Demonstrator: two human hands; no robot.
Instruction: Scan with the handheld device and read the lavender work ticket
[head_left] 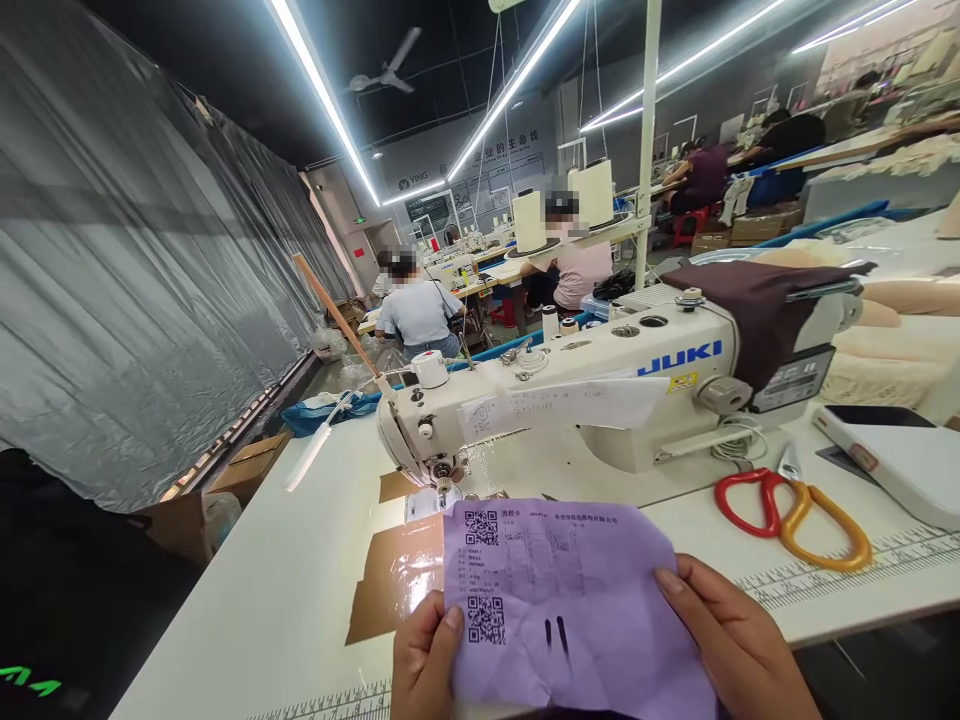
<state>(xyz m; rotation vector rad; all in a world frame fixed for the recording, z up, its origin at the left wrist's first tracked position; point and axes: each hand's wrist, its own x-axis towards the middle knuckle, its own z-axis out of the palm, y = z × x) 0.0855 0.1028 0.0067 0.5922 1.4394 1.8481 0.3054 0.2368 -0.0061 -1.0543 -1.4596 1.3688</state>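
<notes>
Left hand (424,660) pinches lower left edge of purple work ticket (559,600), thumb on top. Right hand (739,650) pinches right edge, same grip. Sheet stretched flat between both, printed face and QR codes up toward eyes, above near edge of white desk (285,580). Just beyond: Juki sewing machine (585,390), needle end near ticket top. Red-and-yellow scissors (795,505) lie right, handles toward right hand. Co-workers seated well apart behind.

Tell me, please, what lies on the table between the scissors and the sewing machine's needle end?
Only bare white table shows between the scissors and the needle end in the head view.
</notes>
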